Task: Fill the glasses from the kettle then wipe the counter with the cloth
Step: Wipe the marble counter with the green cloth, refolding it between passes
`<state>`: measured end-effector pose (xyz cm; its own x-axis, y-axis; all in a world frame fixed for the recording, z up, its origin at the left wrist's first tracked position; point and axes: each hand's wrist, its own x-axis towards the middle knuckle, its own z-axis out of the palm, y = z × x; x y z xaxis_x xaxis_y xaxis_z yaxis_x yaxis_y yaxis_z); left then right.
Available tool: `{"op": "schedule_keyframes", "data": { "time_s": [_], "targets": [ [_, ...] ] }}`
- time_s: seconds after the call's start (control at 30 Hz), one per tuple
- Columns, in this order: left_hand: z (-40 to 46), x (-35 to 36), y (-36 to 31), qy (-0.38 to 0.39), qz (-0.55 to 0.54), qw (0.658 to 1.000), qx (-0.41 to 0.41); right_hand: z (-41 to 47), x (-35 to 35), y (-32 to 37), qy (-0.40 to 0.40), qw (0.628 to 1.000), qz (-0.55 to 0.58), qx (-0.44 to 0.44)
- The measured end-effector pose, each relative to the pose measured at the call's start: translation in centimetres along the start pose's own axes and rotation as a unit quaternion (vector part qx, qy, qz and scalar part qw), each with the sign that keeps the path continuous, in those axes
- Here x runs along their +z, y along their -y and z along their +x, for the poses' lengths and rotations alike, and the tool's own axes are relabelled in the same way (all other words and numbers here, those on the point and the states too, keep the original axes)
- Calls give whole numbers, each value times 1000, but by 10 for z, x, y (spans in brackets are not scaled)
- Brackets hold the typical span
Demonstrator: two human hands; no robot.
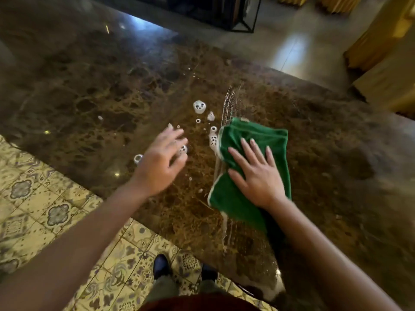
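The right hand [258, 173] lay flat on the green cloth [244, 171], fingers straight and spread, palm pressing the fabric against the counter [101, 86]. The cloth was crumpled, with a pale trim along its left edge, and sat near the counter's near edge. The left hand [160, 161] hovered just beside it to the left, fingers loosely relaxed and slightly blurred, holding nothing. Between and beyond the two hands, white foamy bubbles [199, 107] dotted the stone, some ring-shaped, one touching the cloth's left edge. A wet streak [232, 102] ran from the cloth's far corner away across the surface, and another trailed from its near end toward the counter's edge. The counter was polished dark brown marble with lighter veining, reflecting light at its far left. Below it lay patterned yellow floor tiles [45, 198], where the person's dark shoes [160, 265] stood. Beyond the counter was a glossy pale floor [292, 50], a black metal frame [244, 19], and yellow drapery [379, 34] to the right.
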<state>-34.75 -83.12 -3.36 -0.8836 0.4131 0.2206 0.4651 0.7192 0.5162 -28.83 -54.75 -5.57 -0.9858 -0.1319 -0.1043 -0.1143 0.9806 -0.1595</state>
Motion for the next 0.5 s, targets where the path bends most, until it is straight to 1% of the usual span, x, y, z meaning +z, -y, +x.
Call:
{"op": "schedule_keyframes", "data": {
  "time_s": [0.03, 0.1, 0.2, 0.3, 0.4, 0.5],
  "targets": [
    [15, -6, 17, 5, 41, 999, -14, -17, 4, 11, -6, 1000, 4, 8],
    [48, -12, 53, 46, 109, 991, -61, -34, 9, 24, -5, 999, 5, 31],
    [87, -16, 99, 120, 164, 973, -108, -23, 4, 26, -1, 998, -2, 70],
    [104, -18, 123, 151, 206, 962, -95, 18, -4, 12, -7, 991, 2, 131],
    [102, -15, 127, 135, 212, 965, -70, 83, -15, -10, -16, 981, 9, 193],
    [102, -17, 127, 139, 202, 967, -71, 140, -27, -21, 24, 980, 8, 197]
  ]
}}
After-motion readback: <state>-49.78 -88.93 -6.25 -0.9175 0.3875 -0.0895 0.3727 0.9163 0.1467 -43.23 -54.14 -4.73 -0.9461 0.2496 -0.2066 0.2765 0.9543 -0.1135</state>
